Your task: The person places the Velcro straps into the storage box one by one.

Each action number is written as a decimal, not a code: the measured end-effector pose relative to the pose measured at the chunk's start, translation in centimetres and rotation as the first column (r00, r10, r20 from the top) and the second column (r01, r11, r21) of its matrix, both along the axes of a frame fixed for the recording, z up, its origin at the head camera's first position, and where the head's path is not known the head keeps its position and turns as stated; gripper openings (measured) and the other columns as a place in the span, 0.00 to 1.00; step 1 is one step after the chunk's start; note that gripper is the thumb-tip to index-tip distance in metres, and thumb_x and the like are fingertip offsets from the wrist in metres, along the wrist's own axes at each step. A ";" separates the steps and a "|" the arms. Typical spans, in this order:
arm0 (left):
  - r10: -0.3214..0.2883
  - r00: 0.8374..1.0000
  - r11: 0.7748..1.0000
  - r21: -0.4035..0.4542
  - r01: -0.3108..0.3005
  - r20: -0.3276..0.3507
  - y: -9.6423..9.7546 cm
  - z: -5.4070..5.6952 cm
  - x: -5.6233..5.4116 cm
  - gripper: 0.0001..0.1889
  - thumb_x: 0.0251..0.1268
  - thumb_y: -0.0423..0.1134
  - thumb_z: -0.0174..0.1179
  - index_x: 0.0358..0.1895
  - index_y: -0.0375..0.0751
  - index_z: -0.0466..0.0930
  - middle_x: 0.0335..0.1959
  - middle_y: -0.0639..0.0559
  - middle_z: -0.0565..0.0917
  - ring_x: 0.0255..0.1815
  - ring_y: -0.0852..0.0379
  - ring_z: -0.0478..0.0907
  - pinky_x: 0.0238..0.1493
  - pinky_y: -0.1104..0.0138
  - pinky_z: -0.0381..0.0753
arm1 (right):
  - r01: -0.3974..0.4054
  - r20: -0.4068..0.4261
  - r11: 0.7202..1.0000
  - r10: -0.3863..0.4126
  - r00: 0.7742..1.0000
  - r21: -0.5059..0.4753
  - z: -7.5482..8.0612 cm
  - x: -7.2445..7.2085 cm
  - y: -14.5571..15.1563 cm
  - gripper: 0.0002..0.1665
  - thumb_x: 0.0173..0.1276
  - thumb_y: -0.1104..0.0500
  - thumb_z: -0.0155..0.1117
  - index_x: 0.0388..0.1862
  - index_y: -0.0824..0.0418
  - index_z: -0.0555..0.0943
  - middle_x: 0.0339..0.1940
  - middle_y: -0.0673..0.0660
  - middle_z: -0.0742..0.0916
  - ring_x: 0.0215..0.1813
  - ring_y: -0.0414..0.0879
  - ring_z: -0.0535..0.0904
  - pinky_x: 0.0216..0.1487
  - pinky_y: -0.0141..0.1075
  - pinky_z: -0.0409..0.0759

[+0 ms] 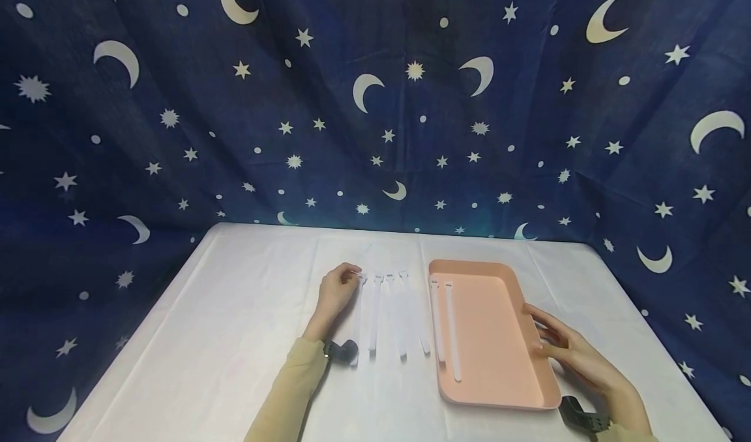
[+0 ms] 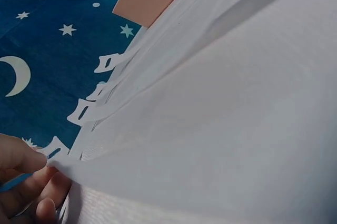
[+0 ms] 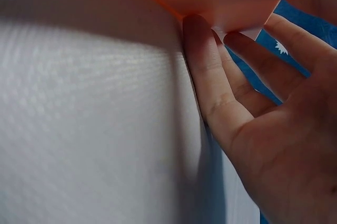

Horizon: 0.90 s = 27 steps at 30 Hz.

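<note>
In the head view, my left hand [image 1: 338,292] pinches the slotted head of the leftmost white cable strap [image 1: 358,318]. The left wrist view shows thumb and fingertips at that head [image 2: 55,152], with the strap's band running off to the right. Several more white straps [image 1: 374,315] lie side by side, heads toward the back. Two others [image 1: 453,338] are inside the peach tray [image 1: 493,396], along its left side. My right hand [image 1: 577,354] touches the tray's right wall with thumb and fingers extended; in the right wrist view the fingertips [image 3: 199,29] meet the outer wall.
A white cloth [image 1: 205,338] covers the table. Behind it hangs a dark blue curtain [image 1: 328,103] with moons and stars. A dark band [image 1: 340,351] sits on the left wrist, another [image 1: 581,416] on the right.
</note>
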<state>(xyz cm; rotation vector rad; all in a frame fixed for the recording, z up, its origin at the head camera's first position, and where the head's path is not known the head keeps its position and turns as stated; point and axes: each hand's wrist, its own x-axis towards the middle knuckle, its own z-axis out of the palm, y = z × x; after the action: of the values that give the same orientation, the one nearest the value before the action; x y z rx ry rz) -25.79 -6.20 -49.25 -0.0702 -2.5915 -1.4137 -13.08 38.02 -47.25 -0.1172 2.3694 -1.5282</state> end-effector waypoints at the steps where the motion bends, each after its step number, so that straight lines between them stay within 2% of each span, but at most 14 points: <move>1: 0.002 1.000 1.000 0.006 -0.002 -0.005 0.0 0.1 0.0 0.10 0.60 0.32 0.58 0.43 0.41 0.84 0.33 0.45 0.86 0.35 0.52 0.81 0.40 0.61 0.80 | 0.002 -0.003 1.000 -0.002 1.000 0.000 0.0 0.0 0.0 0.45 0.66 0.58 0.61 0.77 0.55 0.52 0.64 0.27 0.64 0.55 0.18 0.69 0.64 0.63 0.66; 3: 0.005 1.000 1.000 0.011 -0.005 -0.010 0.0 0.2 0.1 0.09 0.59 0.32 0.59 0.42 0.40 0.84 0.33 0.45 0.86 0.35 0.53 0.81 0.40 0.62 0.80 | 0.005 0.000 1.000 -0.005 1.000 0.001 0.0 0.0 0.0 0.45 0.66 0.58 0.61 0.77 0.55 0.52 0.64 0.27 0.64 0.55 0.18 0.69 0.64 0.66 0.63; 15: 0.010 1.000 0.997 0.073 -0.011 0.017 0.0 0.5 0.2 0.08 0.59 0.31 0.59 0.41 0.39 0.84 0.32 0.44 0.85 0.30 0.56 0.79 0.31 0.70 0.76 | 0.019 0.029 1.000 -0.019 0.999 0.012 0.1 0.0 0.0 0.46 0.65 0.56 0.62 0.77 0.54 0.51 0.65 0.29 0.63 0.54 0.19 0.70 0.65 0.66 0.63; 22: -0.007 0.999 0.992 0.126 0.001 0.046 -0.2 1.2 0.7 0.09 0.60 0.30 0.58 0.42 0.38 0.83 0.34 0.42 0.85 0.27 0.56 0.79 0.23 0.70 0.77 | 0.021 0.030 1.000 -0.021 0.999 0.003 0.0 0.0 -0.1 0.46 0.64 0.56 0.62 0.77 0.54 0.52 0.70 0.36 0.62 0.54 0.18 0.69 0.66 0.65 0.62; 27: -0.007 0.999 0.992 0.128 0.001 0.044 -0.4 2.0 0.9 0.09 0.60 0.32 0.59 0.43 0.40 0.84 0.35 0.43 0.85 0.28 0.57 0.80 0.28 0.70 0.77 | 0.022 0.027 1.000 -0.022 0.999 -0.002 0.0 0.0 0.0 0.47 0.64 0.57 0.63 0.77 0.54 0.52 0.71 0.37 0.62 0.54 0.16 0.68 0.66 0.67 0.60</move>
<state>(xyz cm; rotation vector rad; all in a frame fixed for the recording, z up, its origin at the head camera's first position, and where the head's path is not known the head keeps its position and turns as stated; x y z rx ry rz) -24.87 -6.63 -47.30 -0.0257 -2.5292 -1.5970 -13.08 37.99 -47.22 -0.0704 2.3552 -1.5334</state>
